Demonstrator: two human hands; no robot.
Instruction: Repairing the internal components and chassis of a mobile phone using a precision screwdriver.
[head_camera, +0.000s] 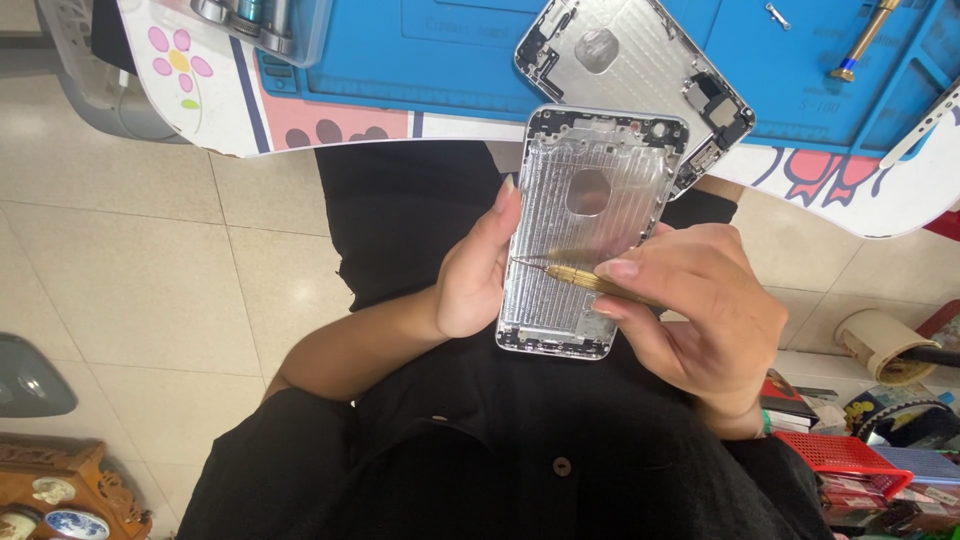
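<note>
Phone housing (585, 235): bare silvery metal, finely ribbed, dull sheen. Screwdriver (590, 282): knurled brass-coloured metal. Mat (440, 60): matt blue rubbery surface. Floor (150, 270): glossy tiles.

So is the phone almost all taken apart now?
Mostly, it seems. The silver phone shell in the left hand is stripped bare inside. Right now the right hand presses a brass screwdriver tip near the shell's left edge. A second shell on the blue mat keeps small parts at its top end, so that one probably remains.

second housing (640, 75) on mat (420, 55), behind held housing (585, 230)
</note>
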